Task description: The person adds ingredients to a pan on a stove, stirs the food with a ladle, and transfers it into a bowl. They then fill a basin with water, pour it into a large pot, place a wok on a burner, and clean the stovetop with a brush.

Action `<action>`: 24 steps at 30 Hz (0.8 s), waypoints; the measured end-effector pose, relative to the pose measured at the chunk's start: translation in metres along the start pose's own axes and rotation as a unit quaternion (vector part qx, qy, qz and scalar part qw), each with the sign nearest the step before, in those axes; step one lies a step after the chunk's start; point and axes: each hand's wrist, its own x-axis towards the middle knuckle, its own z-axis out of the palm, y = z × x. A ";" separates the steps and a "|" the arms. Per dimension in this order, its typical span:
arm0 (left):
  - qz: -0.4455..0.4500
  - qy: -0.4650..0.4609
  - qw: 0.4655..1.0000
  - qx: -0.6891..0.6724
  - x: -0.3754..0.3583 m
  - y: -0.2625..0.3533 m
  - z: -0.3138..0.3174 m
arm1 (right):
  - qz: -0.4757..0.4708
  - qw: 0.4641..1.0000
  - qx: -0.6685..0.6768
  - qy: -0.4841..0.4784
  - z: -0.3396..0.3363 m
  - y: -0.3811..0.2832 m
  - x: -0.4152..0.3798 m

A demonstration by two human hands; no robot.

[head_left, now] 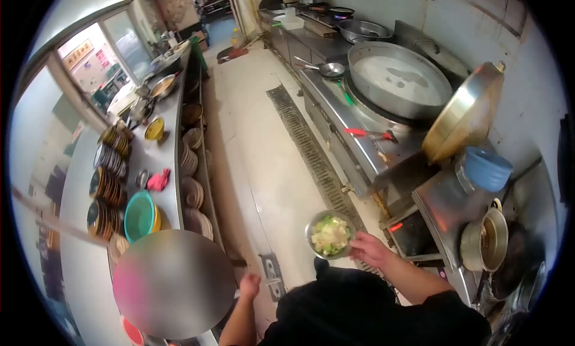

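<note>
My right hand [369, 250] grips the rim of a small metal bowl [311, 240], thumb and fingers closed on its right side. Chopped pale and green food [331, 235] fills the bowl, which is held in front of my body above the floor. Lower and to the left, my left hand [250, 285] is closed in a loose fist beside the left counter. A pale thin shape shows on both sides of that fist; I cannot tell what it is.
On the right, a huge pan [401, 76] of whitish liquid sits on the stove, its big lid [464, 115] leaning beside it. A pot [484, 241] stands nearer. Stacked bowls [108, 187] and a green basin [139, 217] line the left counter. A drain grate [308, 139] runs along the floor.
</note>
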 end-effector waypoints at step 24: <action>0.120 0.038 0.990 -0.059 0.963 0.341 -0.317 | -0.079 0.986 0.150 -0.003 0.134 -0.460 0.766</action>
